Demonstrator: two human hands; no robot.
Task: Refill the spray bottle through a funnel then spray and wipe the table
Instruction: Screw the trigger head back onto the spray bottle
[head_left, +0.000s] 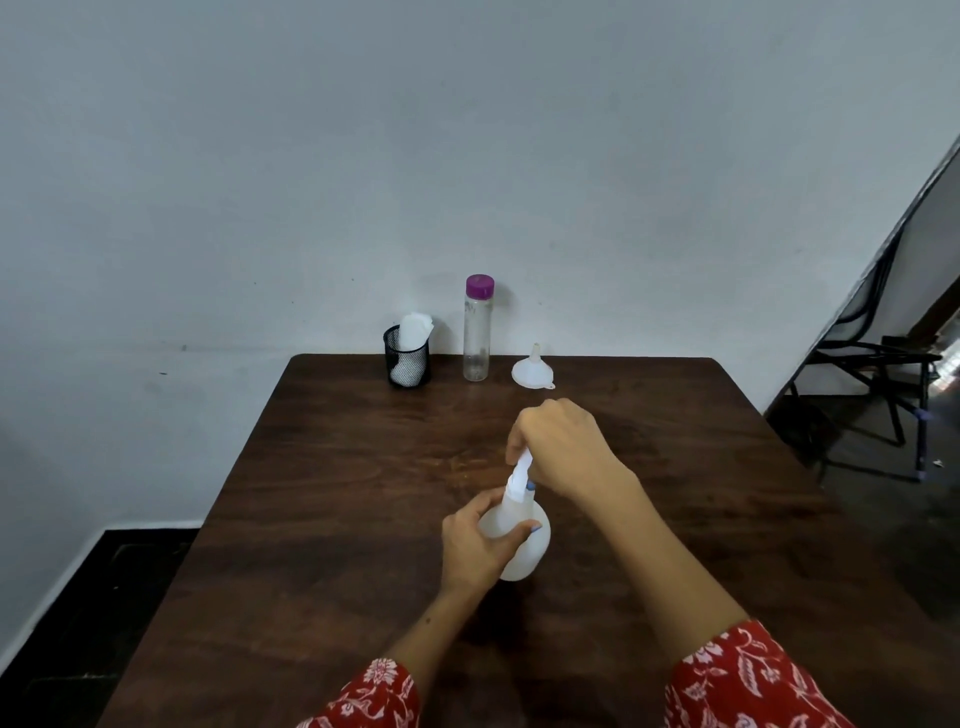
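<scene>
Desk (322, 519) first: dark brown wood, filling most of what I see, pushed up against a pale wall (363, 156). Off to the far right stands a black folding chair (878, 384) on the floor. On the desk, near its middle, I see the spray bottle (519, 540), white and cloudy, standing upright. My left hand (480, 545) is wrapped around its round body, fingers and thumb curled on it. My right hand (563, 447) comes in from above and grips the white spray head (521, 475) at the bottle's top, fingers closed around it. Along the far edge, a tall clear water bottle (476, 332) with a purple cap (480, 286) stands upright. Just left of it is a black mesh cup (408, 361) holding white tissues (414, 327). Just right of the water bottle sits a small white funnel (533, 370), wide mouth down, spout up. Both sleeves (748, 680) are red with a white flower print.
</scene>
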